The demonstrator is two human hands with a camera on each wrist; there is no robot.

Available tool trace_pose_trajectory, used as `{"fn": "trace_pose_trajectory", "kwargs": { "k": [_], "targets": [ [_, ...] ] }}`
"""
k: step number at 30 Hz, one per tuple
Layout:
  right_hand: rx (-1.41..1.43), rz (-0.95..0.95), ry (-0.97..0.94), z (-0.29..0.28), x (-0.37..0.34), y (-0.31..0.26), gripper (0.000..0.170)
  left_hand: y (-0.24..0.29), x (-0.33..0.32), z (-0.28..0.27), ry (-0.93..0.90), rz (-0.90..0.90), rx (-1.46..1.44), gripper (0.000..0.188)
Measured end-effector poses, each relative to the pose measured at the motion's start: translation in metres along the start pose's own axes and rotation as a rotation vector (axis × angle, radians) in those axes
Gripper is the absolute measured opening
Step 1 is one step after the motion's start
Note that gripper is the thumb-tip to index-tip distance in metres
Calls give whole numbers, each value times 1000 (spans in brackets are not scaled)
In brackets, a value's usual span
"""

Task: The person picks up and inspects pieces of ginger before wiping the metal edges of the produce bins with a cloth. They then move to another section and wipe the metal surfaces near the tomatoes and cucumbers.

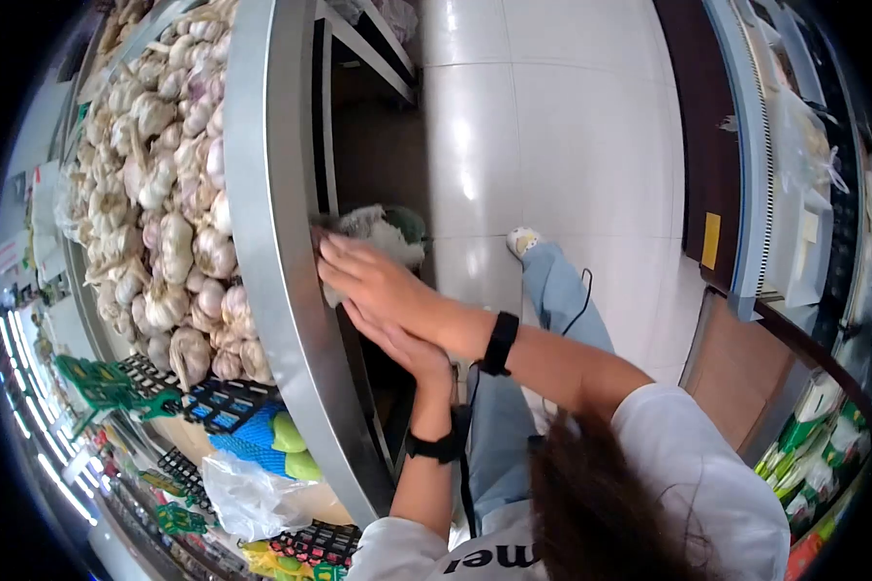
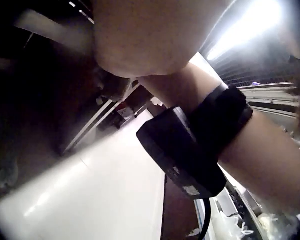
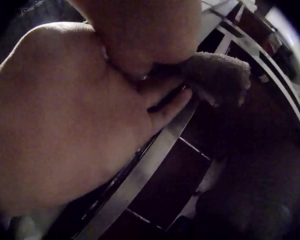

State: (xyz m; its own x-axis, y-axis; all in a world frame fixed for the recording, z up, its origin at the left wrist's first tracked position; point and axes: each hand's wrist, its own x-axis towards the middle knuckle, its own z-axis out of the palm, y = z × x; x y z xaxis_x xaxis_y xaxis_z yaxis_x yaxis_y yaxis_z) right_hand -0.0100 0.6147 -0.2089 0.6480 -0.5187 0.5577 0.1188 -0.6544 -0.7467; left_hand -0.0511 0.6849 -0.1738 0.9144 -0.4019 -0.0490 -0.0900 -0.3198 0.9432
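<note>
My right hand (image 1: 389, 293) reaches across to the inner side of the metal rim (image 1: 266, 232) and holds a grey cloth (image 3: 220, 77) against it. The cloth bunches out past the fingers in the right wrist view. Close below it, my left hand (image 1: 407, 351) lies alongside and partly under the right one. Its straight fingers (image 3: 172, 111) rest along the rim's edge, with some hidden behind the right hand. In the left wrist view, the right forearm with its black band (image 2: 222, 117) crosses behind the heel of the left hand.
Garlic bulbs (image 1: 160, 213) are heaped beyond the rim. Black crates (image 1: 228, 407) and a clear plastic bag (image 1: 262, 499) lie lower left. Under the stand sits a green bin with a pale bag (image 1: 383, 232). White floor tiles (image 1: 552, 126) separate it from a refrigerated shelf (image 1: 746, 194) at right.
</note>
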Motion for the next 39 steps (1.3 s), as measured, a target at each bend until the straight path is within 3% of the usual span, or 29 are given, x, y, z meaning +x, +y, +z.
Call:
{"fn": "trace_pose_trajectory", "kwargs": {
  "k": [4,9,13,16,18,22,23,25,28,30,34,39],
  "targets": [
    [-57,-5,110,-12,55,52,33,16,55,50,35,28,96,69],
    [-81,19,153,-31,119,121,33,27,127,101,-121,79,2,61],
    [-57,27,153,-37,141,150,33,30,156,126,-156,108,-23,64],
    [-28,47,152,-32,133,141,34,35,141,128,-57,86,-12,64],
    [-54,-34,141,-22,112,125,37,36,116,119,52,54,24,74],
    [87,-135,-98,-39,62,71,41,1,48,89,187,13,38,81],
    [88,-134,-96,-43,56,65,41,0,33,83,171,-35,27,71],
    [153,-144,-268,-44,45,60,42,-1,25,79,151,-60,47,71],
    [105,-258,-194,-36,51,81,44,-6,39,79,124,-80,138,75],
    [221,-226,-54,-35,69,99,34,-3,58,97,81,-67,30,76],
    [144,-176,156,-32,124,147,36,28,127,132,-44,70,66,73],
    [83,-70,178,-51,190,198,41,53,195,174,-109,151,22,65]
  ]
}}
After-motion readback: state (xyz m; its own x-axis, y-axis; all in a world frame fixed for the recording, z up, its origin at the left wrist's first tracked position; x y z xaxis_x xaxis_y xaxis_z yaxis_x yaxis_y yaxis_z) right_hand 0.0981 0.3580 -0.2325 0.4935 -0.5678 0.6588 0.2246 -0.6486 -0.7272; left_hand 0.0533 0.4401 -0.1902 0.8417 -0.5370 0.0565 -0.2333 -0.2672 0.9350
